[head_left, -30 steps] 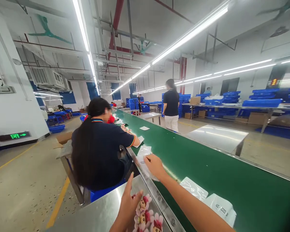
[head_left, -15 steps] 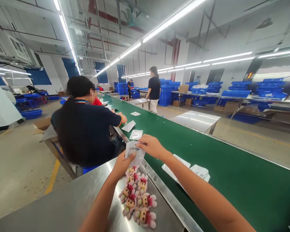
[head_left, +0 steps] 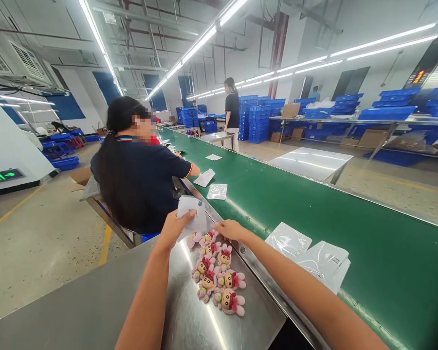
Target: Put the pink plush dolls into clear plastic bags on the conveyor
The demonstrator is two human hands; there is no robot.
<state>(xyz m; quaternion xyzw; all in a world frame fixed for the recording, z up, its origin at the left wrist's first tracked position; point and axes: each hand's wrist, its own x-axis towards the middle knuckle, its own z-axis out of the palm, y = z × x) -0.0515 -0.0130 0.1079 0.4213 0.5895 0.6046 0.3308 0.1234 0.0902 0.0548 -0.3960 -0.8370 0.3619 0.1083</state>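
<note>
My left hand (head_left: 174, 227) grips a white plastic pouch (head_left: 192, 212), thumb across its front, above the far end of the metal table. Below it lies a cluster of several small pink plush dolls (head_left: 209, 276) with bunny ears and red bows. At the far right of this cluster, my right hand (head_left: 230, 230) has its fingers drawn together at the ears of a plush doll (head_left: 209, 236). Its fingertips are small in view and partly hidden.
A green conveyor belt (head_left: 263, 182) runs alongside the metal table (head_left: 105, 291). Flat pouches (head_left: 289, 240) lie on it at right, with another pouch (head_left: 217, 191) farther up. A seated co-worker (head_left: 138, 170) is ahead on the left. Blue crates (head_left: 259, 124) are stacked beyond.
My right hand has left the pouch and come down to the dolls. My left hand still holds the pouch, now tilted and further left. The view has shifted.
</note>
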